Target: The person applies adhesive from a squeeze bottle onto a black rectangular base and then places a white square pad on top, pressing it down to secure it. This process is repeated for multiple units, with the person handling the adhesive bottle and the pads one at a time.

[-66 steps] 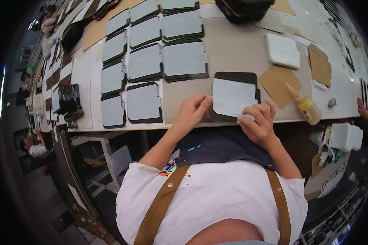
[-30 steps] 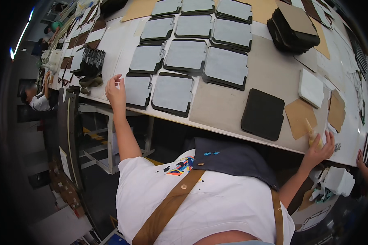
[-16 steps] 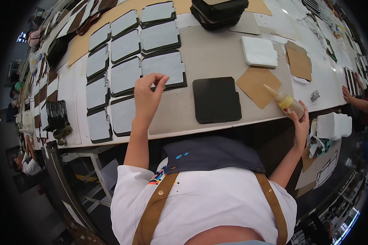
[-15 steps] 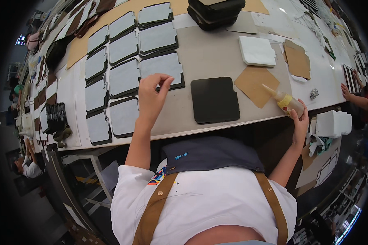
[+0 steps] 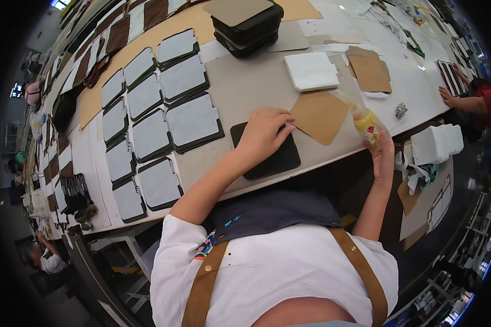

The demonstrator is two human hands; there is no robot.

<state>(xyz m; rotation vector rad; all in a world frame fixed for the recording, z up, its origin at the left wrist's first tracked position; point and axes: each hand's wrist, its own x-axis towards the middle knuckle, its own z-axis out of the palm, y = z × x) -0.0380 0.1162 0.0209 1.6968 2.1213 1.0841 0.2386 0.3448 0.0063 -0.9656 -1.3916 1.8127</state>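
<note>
My left hand (image 5: pixel 264 133) hovers over or rests on a black rectangular panel (image 5: pixel 279 159), palm down. Its fingers are bent, with the thumb a little apart from them, and I see nothing between them. Whether the fingertips touch the panel cannot be told. Wrapped round a squeeze bottle (image 5: pixel 369 124) with a pointed nozzle and yellow label is my right hand (image 5: pixel 383 155), at the table's front edge. The nozzle points up and left, above a tan card (image 5: pixel 323 117) lying on the table.
Rows of black panels topped with pale grey sheets (image 5: pixel 188 121) cover the left. A tall black stack (image 5: pixel 245 32) stands at the back. White sheets (image 5: pixel 311 71) and brown pieces (image 5: pixel 369 70) lie right. Another person's hands (image 5: pixel 454 87) work at far right.
My left hand has moved right, from beside the grey-topped panels to over the lone black panel, and its pinch has loosened. The bottle stays in my right hand. The view has shifted.
</note>
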